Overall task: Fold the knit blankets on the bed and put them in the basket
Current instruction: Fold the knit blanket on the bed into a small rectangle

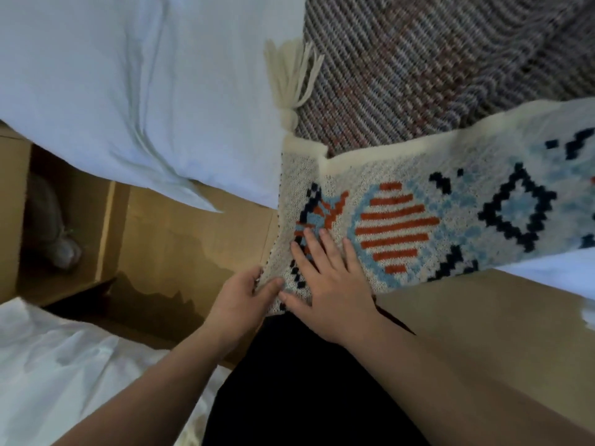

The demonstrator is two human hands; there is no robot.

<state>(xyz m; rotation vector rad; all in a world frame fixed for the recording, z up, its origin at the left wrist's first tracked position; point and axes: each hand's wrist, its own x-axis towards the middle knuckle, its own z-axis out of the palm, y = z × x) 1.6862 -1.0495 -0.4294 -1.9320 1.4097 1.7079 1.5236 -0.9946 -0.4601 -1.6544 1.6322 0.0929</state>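
A cream knit blanket [434, 214] with orange stripes, light-blue patches and navy diamond shapes lies across the edge of the bed, running from centre to the right. My left hand [244, 294] pinches its near-left corner, thumb on top and fingers under the edge. My right hand [328, 272] lies flat on the blanket beside it, fingers spread and straight. A second blanket [434, 59], woven in grey, mauve and brown, covers the bed at the upper right. A cream tassel [296, 75] hangs by its left edge. No basket is in view.
A pale blue pillow [128, 85] fills the upper left. Below it is a wooden bed frame [167, 239] and an open wooden nightstand [13, 201] holding a grey cloth bundle [54, 226]. White bedding [64, 365] lies at lower left. My dark trousers [296, 391] are below.
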